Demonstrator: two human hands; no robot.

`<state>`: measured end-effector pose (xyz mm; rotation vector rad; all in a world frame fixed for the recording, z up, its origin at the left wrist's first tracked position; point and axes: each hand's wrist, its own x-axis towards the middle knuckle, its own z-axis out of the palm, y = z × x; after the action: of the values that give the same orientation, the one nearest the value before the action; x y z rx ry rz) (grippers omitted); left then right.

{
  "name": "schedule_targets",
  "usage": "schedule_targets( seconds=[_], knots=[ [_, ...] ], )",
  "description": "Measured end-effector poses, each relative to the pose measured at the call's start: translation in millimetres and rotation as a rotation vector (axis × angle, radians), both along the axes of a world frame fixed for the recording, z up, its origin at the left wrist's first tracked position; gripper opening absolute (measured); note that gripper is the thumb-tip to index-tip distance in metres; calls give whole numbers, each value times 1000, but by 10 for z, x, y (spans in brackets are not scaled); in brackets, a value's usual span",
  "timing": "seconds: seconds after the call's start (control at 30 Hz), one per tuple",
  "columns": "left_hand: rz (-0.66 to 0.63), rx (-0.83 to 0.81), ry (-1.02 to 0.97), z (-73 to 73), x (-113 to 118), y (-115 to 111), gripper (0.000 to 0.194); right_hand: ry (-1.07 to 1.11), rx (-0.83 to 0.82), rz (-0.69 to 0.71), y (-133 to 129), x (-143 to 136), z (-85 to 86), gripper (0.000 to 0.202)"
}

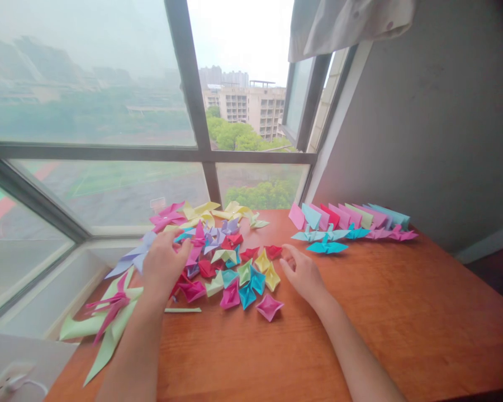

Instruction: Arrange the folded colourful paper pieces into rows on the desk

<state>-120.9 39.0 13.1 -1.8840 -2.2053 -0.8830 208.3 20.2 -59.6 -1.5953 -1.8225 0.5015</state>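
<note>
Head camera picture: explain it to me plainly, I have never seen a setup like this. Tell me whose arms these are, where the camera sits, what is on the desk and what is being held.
There is no machine here. The one picture comes from a camera worn on a person's head, looking forward and down, so the two bare arms reaching in from the bottom are that person's own.

They work at a wooden desk beside a big window. A heap of small folded paper pieces in many colours lies in the middle. A neat row of folded papers sits farther right.

The left hand rests on the heap's left edge, fingers curled onto the pieces. The right hand sits open at its right edge, near a yellow piece. Neither hand clearly grips anything.
</note>
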Motion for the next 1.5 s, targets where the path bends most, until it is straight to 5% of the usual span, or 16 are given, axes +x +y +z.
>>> schedule_targets(
  seconds=[0.33,0.47,0.67,1.0,1.17,1.37,1.5],
  knots=[
    [-134,-130,30,32,125,-43,32,18,58,31,14,-12,-37,34],
    [-163,-92,-6,-3,153,-37,26,50,47,10,39,-3,-94,49],
    [-167,14,-133,56,227,-70,29,35,67,16,54,-2,-126,45],
    [-431,92,-391,64,526,-179,27,171,121,76,29,-42,-55,31],
    [-581,126,-291,47,776,-296,22,391,69,32,-48,-84,105,31],
    [-894,161,51,-52,1049,-440,25,605,-3,148,-166,-202,222,38],
    [-957,134,142,-51,1124,-497,28,628,-21,40,-156,-259,210,34]
  ],
)
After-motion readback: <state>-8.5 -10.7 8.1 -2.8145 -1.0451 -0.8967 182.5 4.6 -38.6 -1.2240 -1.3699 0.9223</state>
